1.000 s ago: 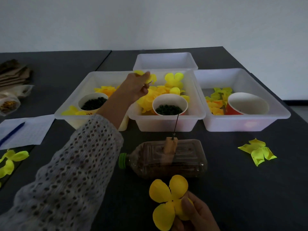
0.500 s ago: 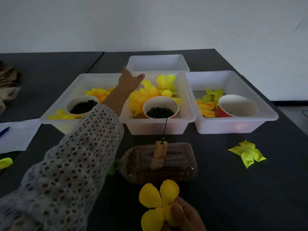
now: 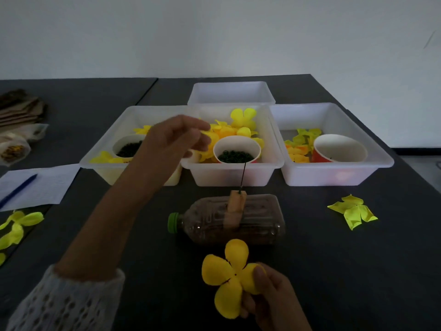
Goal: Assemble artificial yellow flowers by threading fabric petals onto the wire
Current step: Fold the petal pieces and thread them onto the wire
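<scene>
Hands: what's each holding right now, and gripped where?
The right hand pinches the yellow fabric flower by its right-side petal, thumb on top. The left hand hovers over the middle bin with fingers loosely curled; whether it holds anything can't be told.

Head-worn view, down over table (image 3: 358,271)

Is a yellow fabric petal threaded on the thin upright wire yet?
No, the thin dark wire stands bare above its wooden block; the right hand holds the four-lobed yellow fabric petal.
</scene>
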`<act>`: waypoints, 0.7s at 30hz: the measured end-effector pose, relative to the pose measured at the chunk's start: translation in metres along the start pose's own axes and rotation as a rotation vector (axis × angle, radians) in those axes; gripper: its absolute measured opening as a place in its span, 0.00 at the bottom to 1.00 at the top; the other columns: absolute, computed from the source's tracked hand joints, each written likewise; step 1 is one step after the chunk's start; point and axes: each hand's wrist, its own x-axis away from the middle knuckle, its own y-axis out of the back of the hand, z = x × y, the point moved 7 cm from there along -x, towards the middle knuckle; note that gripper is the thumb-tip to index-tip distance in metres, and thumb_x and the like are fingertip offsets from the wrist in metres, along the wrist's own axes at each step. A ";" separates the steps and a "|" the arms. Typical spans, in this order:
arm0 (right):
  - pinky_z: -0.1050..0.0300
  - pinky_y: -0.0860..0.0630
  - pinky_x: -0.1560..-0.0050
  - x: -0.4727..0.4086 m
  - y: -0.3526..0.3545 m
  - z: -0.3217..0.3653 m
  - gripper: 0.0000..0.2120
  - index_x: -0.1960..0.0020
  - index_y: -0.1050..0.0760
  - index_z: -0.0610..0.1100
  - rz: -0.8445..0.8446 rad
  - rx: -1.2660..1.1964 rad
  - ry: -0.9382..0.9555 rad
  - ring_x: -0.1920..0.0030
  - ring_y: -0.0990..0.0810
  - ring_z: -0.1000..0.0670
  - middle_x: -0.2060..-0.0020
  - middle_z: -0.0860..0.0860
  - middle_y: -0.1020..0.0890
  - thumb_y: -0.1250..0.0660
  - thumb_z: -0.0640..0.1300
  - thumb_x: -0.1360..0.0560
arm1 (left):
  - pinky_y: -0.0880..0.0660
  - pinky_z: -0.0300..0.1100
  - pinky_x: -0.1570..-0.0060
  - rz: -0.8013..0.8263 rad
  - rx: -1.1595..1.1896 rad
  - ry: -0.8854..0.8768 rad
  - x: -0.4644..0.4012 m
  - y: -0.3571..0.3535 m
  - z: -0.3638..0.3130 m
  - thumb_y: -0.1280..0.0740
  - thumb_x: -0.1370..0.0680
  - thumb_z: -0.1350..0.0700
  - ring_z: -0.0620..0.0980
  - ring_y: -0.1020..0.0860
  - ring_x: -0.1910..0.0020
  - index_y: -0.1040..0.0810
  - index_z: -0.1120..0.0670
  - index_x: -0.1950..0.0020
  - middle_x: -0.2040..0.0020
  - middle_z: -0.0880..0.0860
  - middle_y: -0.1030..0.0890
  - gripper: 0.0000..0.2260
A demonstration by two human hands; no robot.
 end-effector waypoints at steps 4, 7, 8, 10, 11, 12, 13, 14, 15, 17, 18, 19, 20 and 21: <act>0.59 0.33 0.81 0.003 -0.005 0.002 0.41 0.58 0.22 0.32 -0.037 -0.033 0.063 0.81 0.34 0.48 0.79 0.42 0.33 0.16 0.61 0.56 | 0.23 0.45 0.45 0.431 -0.111 0.034 0.056 -0.029 -0.003 0.37 0.23 0.43 0.44 0.20 0.43 0.22 0.44 0.39 0.46 0.44 0.18 0.14; 0.55 0.27 0.77 0.005 -0.012 0.000 0.24 0.56 0.26 0.32 -0.004 -0.128 0.065 0.77 0.28 0.47 0.74 0.40 0.28 0.24 0.52 0.36 | 0.27 0.29 0.47 0.583 -0.187 0.025 0.087 -0.048 0.001 0.34 0.22 0.44 0.35 0.25 0.39 0.24 0.37 0.36 0.38 0.34 0.24 0.14; 0.54 0.24 0.75 0.006 -0.015 0.001 0.17 0.55 0.27 0.32 0.022 -0.169 0.073 0.76 0.25 0.46 0.71 0.39 0.26 0.30 0.46 0.32 | 0.27 0.29 0.46 0.581 -0.259 0.004 0.093 -0.052 0.004 0.33 0.21 0.46 0.33 0.27 0.38 0.25 0.35 0.36 0.37 0.32 0.27 0.14; 0.51 0.20 0.72 0.010 -0.025 0.005 0.11 0.55 0.26 0.31 0.077 -0.230 0.079 0.73 0.22 0.44 0.67 0.36 0.23 0.37 0.40 0.30 | 0.29 0.33 0.40 0.585 -0.376 0.005 0.105 -0.061 0.013 0.31 0.24 0.45 0.30 0.33 0.34 0.27 0.32 0.37 0.35 0.29 0.33 0.16; 0.50 0.20 0.70 0.012 -0.029 0.007 0.11 0.54 0.25 0.31 0.108 -0.243 0.082 0.72 0.21 0.44 0.65 0.35 0.22 0.37 0.40 0.29 | 0.31 0.34 0.38 0.586 -0.397 0.012 0.110 -0.065 0.016 0.30 0.24 0.44 0.30 0.36 0.33 0.28 0.31 0.38 0.33 0.28 0.36 0.17; 0.49 0.19 0.69 0.014 -0.033 0.008 0.12 0.52 0.23 0.31 0.137 -0.247 0.087 0.71 0.20 0.43 0.64 0.34 0.21 0.37 0.39 0.29 | 0.32 0.35 0.36 0.577 -0.401 0.015 0.114 -0.069 0.018 0.30 0.25 0.44 0.30 0.38 0.32 0.29 0.29 0.37 0.32 0.27 0.39 0.19; 0.49 0.19 0.67 0.015 -0.036 0.010 0.12 0.51 0.21 0.32 0.160 -0.245 0.088 0.70 0.19 0.43 0.63 0.34 0.20 0.38 0.39 0.29 | 0.33 0.33 0.36 0.561 -0.399 0.012 0.117 -0.071 0.020 0.29 0.25 0.44 0.29 0.40 0.32 0.29 0.28 0.38 0.32 0.27 0.41 0.20; 0.48 0.18 0.67 0.016 -0.039 0.011 0.12 0.50 0.20 0.33 0.178 -0.232 0.087 0.69 0.19 0.42 0.63 0.35 0.20 0.38 0.38 0.28 | 0.34 0.31 0.38 0.543 -0.396 0.006 0.119 -0.073 0.020 0.28 0.25 0.45 0.27 0.41 0.32 0.30 0.26 0.38 0.32 0.25 0.42 0.20; 0.48 0.18 0.66 0.018 -0.041 0.011 0.12 0.49 0.19 0.33 0.190 -0.208 0.084 0.68 0.18 0.42 0.62 0.35 0.20 0.37 0.38 0.28 | 0.35 0.29 0.41 0.526 -0.396 0.000 0.119 -0.075 0.020 0.28 0.25 0.45 0.25 0.43 0.33 0.30 0.25 0.40 0.33 0.25 0.42 0.21; 0.49 0.19 0.65 0.019 -0.041 0.013 0.14 0.47 0.20 0.33 0.186 -0.134 0.077 0.65 0.17 0.40 0.61 0.35 0.19 0.30 0.40 0.29 | 0.36 0.26 0.45 0.499 -0.395 -0.020 0.119 -0.074 0.019 0.28 0.26 0.45 0.23 0.43 0.35 0.30 0.24 0.41 0.34 0.24 0.42 0.20; 0.50 0.19 0.65 0.020 -0.040 0.015 0.18 0.47 0.20 0.34 0.180 -0.079 0.081 0.64 0.17 0.40 0.61 0.35 0.19 0.23 0.43 0.33 | 0.36 0.25 0.45 0.489 -0.390 -0.038 0.119 -0.072 0.018 0.27 0.27 0.45 0.24 0.42 0.34 0.29 0.25 0.41 0.34 0.25 0.40 0.20; 0.51 0.19 0.65 0.020 -0.039 0.017 0.23 0.49 0.19 0.36 0.174 -0.004 0.088 0.63 0.16 0.40 0.60 0.36 0.18 0.19 0.46 0.38 | 0.36 0.23 0.44 0.484 -0.385 -0.056 0.119 -0.071 0.018 0.27 0.27 0.45 0.25 0.41 0.33 0.28 0.26 0.40 0.34 0.25 0.39 0.20; 0.53 0.19 0.64 0.022 -0.037 0.020 0.24 0.52 0.17 0.38 0.157 0.072 0.102 0.62 0.16 0.41 0.60 0.37 0.17 0.17 0.50 0.42 | 0.36 0.24 0.43 0.485 -0.379 -0.068 0.120 -0.071 0.019 0.27 0.27 0.44 0.26 0.40 0.33 0.28 0.26 0.40 0.34 0.26 0.38 0.20; 0.54 0.19 0.65 0.023 -0.035 0.023 0.25 0.53 0.16 0.42 0.127 0.143 0.113 0.63 0.16 0.41 0.61 0.38 0.17 0.17 0.54 0.44 | 0.36 0.26 0.42 0.487 -0.369 -0.073 0.121 -0.071 0.020 0.27 0.27 0.44 0.28 0.39 0.32 0.27 0.26 0.40 0.34 0.26 0.38 0.20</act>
